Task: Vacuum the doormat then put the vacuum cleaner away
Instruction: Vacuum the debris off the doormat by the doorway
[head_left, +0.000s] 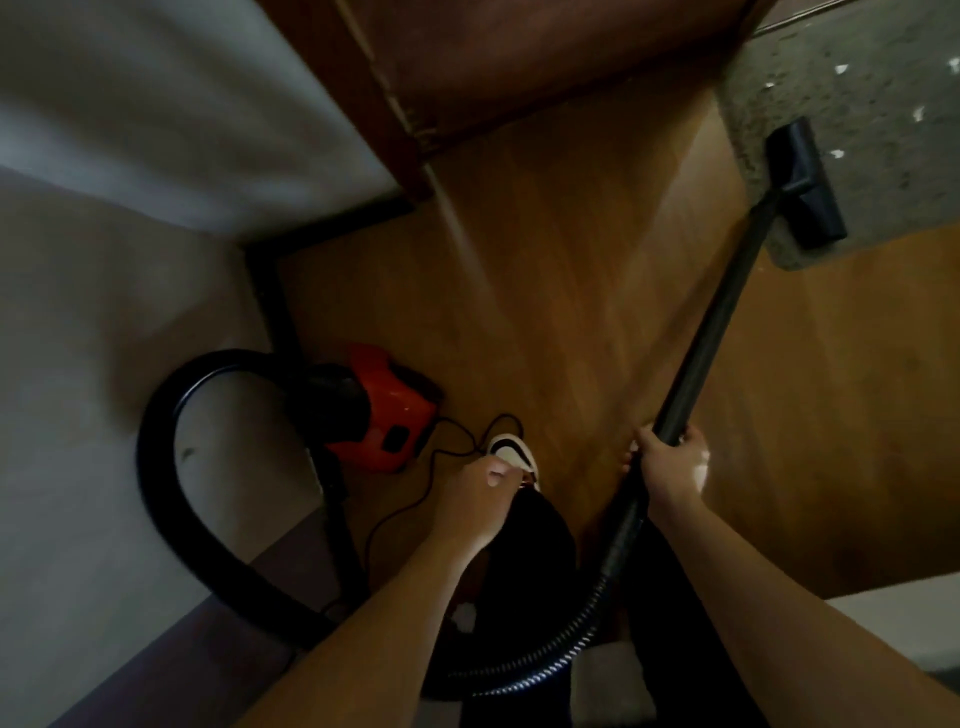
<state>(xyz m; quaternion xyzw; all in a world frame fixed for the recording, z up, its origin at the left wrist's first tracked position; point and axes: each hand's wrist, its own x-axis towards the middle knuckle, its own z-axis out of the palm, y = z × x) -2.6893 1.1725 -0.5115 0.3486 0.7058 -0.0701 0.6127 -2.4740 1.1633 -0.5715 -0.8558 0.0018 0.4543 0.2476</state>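
A grey speckled doormat (878, 93) lies on the wooden floor at the upper right. The black floor nozzle (805, 182) of the vacuum rests on the mat's near edge. My right hand (670, 460) is closed around the black wand (717, 317) low on its length. My left hand (480, 493) hangs over my left leg with fingers curled; I cannot tell whether it holds anything. The red and black vacuum cleaner body (379, 410) sits on the floor by the left wall. Its ribbed black hose (171, 467) loops left and back to the wand.
A thin black power cord (457, 447) trails across the floor by my white shoe (514, 452). A brown wooden door (519, 57) stands ahead. Pale walls (130, 156) close in on the left, with a dark skirting board (270, 291).
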